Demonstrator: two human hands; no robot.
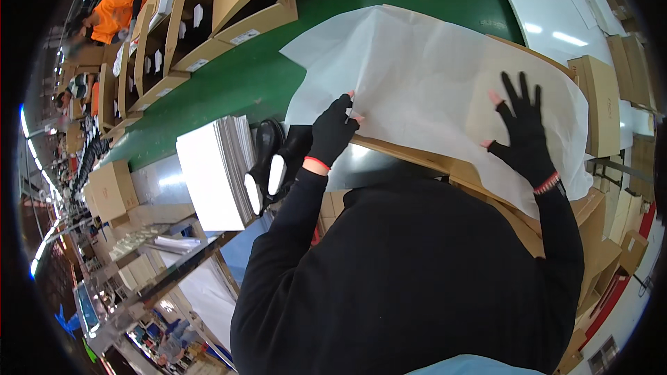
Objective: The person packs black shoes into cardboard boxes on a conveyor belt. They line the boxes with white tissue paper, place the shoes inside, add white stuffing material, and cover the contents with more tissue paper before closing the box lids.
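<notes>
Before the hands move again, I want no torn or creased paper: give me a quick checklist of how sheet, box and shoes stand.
1. Left hand pinches the white tissue sheet at its near edge: ok.
2. Right hand spread flat on the sheet, fingers open: ok.
3. Sheet covers the open cardboard box under it: ok; how evenly, cannot tell.
4. Sheet free of tears: cannot tell.
5. Pair of black shoes close beside left hand, off the sheet: ok.
6. Stack of white sheets within left reach: ok.
</notes>
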